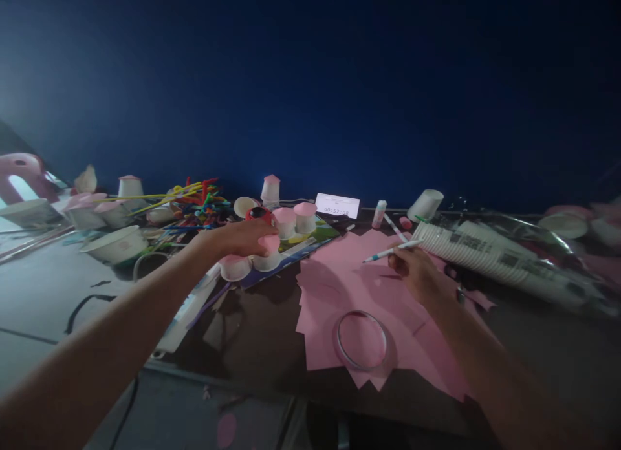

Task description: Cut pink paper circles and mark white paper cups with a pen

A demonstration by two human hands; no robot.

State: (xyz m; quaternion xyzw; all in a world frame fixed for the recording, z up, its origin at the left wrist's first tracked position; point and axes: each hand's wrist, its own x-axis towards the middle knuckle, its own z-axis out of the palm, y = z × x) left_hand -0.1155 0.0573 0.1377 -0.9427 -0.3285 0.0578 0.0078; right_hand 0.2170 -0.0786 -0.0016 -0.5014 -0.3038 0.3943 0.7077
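Note:
My left hand point(245, 238) reaches over a group of paper cups, its fingers curled at the pink top of one paper cup point(266, 261); part of the grip is hidden. A red and black round object point(259, 213) shows just behind these fingers. In my right hand point(412, 267) is a white marker point(388, 252), its teal end pointing left above the pink paper point(334, 269). That paper has a jagged, zigzag edge. On its near part lies a thin round ring point(362, 340), with pink paper showing through it.
Colourful pipe cleaners point(194, 198) pile up at the left, near a white bowl point(114, 244). A lit timer display point(337, 205) and a glue stick point(380, 214) stand at the back. Stacked paper cups in plastic point(485, 253) lie at the right. A white power strip point(187, 314) lies front left.

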